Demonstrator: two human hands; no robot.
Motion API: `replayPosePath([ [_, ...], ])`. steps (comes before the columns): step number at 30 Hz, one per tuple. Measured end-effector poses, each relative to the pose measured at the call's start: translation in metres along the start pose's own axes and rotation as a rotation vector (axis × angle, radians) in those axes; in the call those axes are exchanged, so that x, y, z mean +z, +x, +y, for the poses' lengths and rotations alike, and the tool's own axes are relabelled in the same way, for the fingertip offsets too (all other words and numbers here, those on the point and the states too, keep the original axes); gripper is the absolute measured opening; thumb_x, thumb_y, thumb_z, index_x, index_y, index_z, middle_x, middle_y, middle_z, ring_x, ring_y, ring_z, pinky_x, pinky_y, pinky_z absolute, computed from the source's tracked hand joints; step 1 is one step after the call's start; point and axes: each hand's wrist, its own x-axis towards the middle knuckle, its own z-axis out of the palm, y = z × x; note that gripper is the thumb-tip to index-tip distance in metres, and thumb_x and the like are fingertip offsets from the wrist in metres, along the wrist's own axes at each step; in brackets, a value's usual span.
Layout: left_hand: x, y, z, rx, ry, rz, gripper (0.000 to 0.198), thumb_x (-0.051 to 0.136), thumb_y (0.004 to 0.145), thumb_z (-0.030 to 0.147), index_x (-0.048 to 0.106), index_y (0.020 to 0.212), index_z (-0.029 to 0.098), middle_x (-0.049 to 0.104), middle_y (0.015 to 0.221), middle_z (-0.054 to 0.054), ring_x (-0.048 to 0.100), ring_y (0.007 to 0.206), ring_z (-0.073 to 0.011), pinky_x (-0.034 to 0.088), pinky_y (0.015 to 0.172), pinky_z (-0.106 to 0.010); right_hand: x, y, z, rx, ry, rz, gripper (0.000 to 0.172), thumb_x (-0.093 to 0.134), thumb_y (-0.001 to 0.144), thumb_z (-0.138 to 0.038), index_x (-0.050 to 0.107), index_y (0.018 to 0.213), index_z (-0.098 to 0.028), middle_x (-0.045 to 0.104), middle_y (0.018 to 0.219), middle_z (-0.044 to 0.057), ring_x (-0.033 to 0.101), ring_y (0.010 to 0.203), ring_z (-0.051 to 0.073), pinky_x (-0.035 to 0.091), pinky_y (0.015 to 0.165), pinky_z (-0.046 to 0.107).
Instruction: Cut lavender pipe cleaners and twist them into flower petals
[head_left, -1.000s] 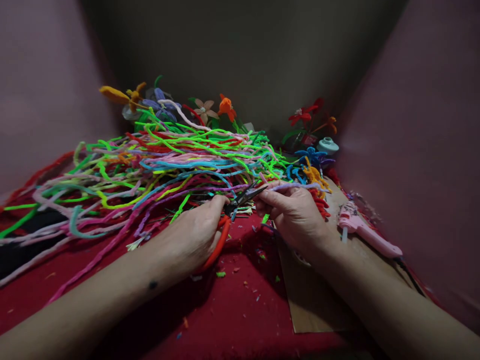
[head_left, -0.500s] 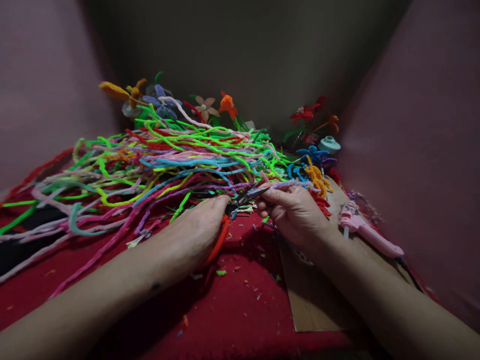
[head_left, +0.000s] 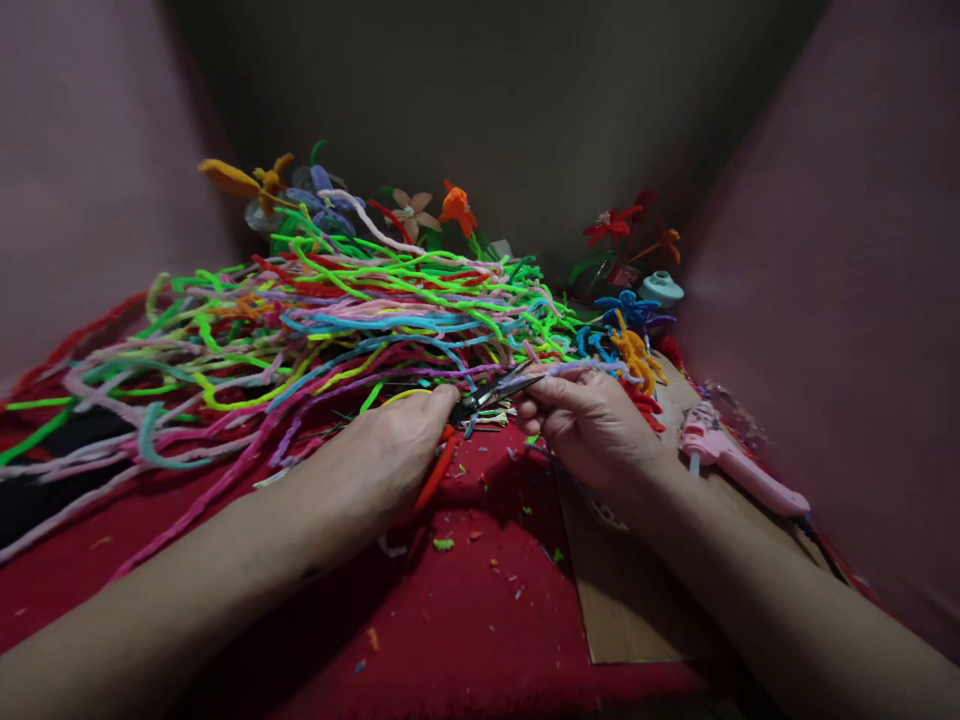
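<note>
My left hand (head_left: 382, 455) is closed round red-handled scissors (head_left: 480, 405), whose dark blades point right. My right hand (head_left: 589, 425) pinches a lilac pipe cleaner (head_left: 592, 368) right at the blade tips. Both hands rest on a red cloth (head_left: 465, 610) in front of a big tangled heap of coloured pipe cleaners (head_left: 315, 330). Small cut scraps lie on the cloth below the hands.
Finished pipe-cleaner flowers (head_left: 409, 210) stand behind the heap, with red ones (head_left: 615, 225) and blue and orange ones (head_left: 626, 330) at the right. A pink glue gun (head_left: 739, 470) lies on a cardboard sheet (head_left: 622, 600). A pale round pot (head_left: 660, 290) sits far right.
The scissors have tilted so less of the red handle shows under my left hand. Both hands have stayed nearly in place.
</note>
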Motion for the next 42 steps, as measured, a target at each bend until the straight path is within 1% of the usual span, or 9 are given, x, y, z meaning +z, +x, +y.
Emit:
replayPosePath([
  [4,-0.004,-0.001,0.006,0.004,0.153,-0.054,0.024,0.033,0.083,0.017,0.05,0.1,0.018,0.063,0.099,-0.011,0.062,0.082,-0.0233,0.045,0.07,-0.034,0.0,0.0,0.001,-0.006,0.022,0.007,0.004,0.072,0.065,-0.013,0.068,0.064,-0.014,0.063,0.061,0.002,0.057,0.055,0.01,0.045,0.049,0.02],
  [10,-0.008,-0.001,0.01,-0.102,0.158,-0.008,0.016,0.041,0.079,0.018,0.049,0.093,0.018,0.055,0.059,0.0,0.051,0.049,-0.0145,0.031,0.047,-0.025,0.0,0.001,0.0,-0.001,-0.005,0.025,0.005,0.072,0.067,-0.017,0.068,0.068,-0.014,0.066,0.067,0.003,0.056,0.058,0.01,0.044,0.052,0.021],
  [12,-0.01,0.001,0.013,-0.132,-0.002,0.067,0.014,0.045,0.08,0.024,0.049,0.093,0.019,0.051,0.057,0.003,0.047,0.048,-0.013,0.032,0.046,-0.024,0.001,0.0,0.0,0.005,-0.008,0.008,0.007,0.073,0.067,-0.018,0.068,0.069,-0.014,0.066,0.069,0.003,0.057,0.059,0.01,0.043,0.053,0.022],
  [16,-0.018,0.004,0.021,-0.261,-0.648,0.151,0.028,0.056,0.078,0.034,0.049,0.101,0.021,0.053,0.063,0.004,0.05,0.049,-0.0111,0.039,0.044,-0.021,0.006,-0.007,0.001,0.021,-0.086,-0.067,0.007,0.073,0.066,-0.019,0.069,0.07,-0.015,0.064,0.064,0.002,0.053,0.054,0.01,0.039,0.05,0.024],
  [18,-0.021,0.003,0.025,-0.298,-0.859,0.12,0.034,0.062,0.074,0.031,0.05,0.104,0.022,0.056,0.067,0.004,0.051,0.049,-0.0097,0.04,0.044,-0.02,0.009,-0.011,0.002,0.028,-0.14,-0.107,0.005,0.072,0.068,-0.019,0.069,0.07,-0.015,0.061,0.059,0.0,0.05,0.052,0.009,0.036,0.049,0.023],
  [22,-0.02,0.001,0.03,-0.319,-1.066,0.029,0.04,0.072,0.067,0.026,0.054,0.102,0.021,0.054,0.066,0.005,0.047,0.048,-0.0062,0.039,0.043,-0.016,0.014,-0.017,0.006,0.061,-0.162,-0.125,0.006,0.074,0.067,-0.019,0.069,0.069,-0.016,0.058,0.058,-0.002,0.047,0.05,0.008,0.035,0.05,0.022],
  [27,-0.02,0.002,0.036,-0.384,-1.117,0.063,0.04,0.076,0.059,0.02,0.057,0.093,0.018,0.056,0.07,0.005,0.05,0.054,-0.006,0.042,0.048,-0.016,0.014,-0.017,0.008,0.086,-0.13,-0.107,0.008,0.073,0.067,-0.02,0.07,0.071,-0.014,0.059,0.057,-0.001,0.05,0.052,0.009,0.037,0.05,0.022],
  [33,-0.02,0.003,0.037,-0.357,-1.111,0.128,0.039,0.075,0.062,0.02,0.056,0.096,0.018,0.055,0.065,0.006,0.043,0.048,-0.0041,0.032,0.042,-0.014,0.015,-0.017,0.009,0.062,-0.04,-0.019,0.007,0.072,0.067,-0.018,0.069,0.073,-0.015,0.064,0.062,0.001,0.057,0.053,0.009,0.042,0.05,0.021],
  [42,-0.018,-0.001,0.034,-0.291,-1.098,0.108,0.038,0.067,0.07,0.018,0.053,0.105,0.019,0.06,0.075,0.003,0.053,0.059,-0.0078,0.038,0.051,-0.016,0.014,-0.014,0.01,0.102,0.152,-0.068,0.009,0.07,0.068,-0.011,0.065,0.075,-0.014,0.066,0.068,0.002,0.058,0.054,0.008,0.046,0.05,0.018],
])
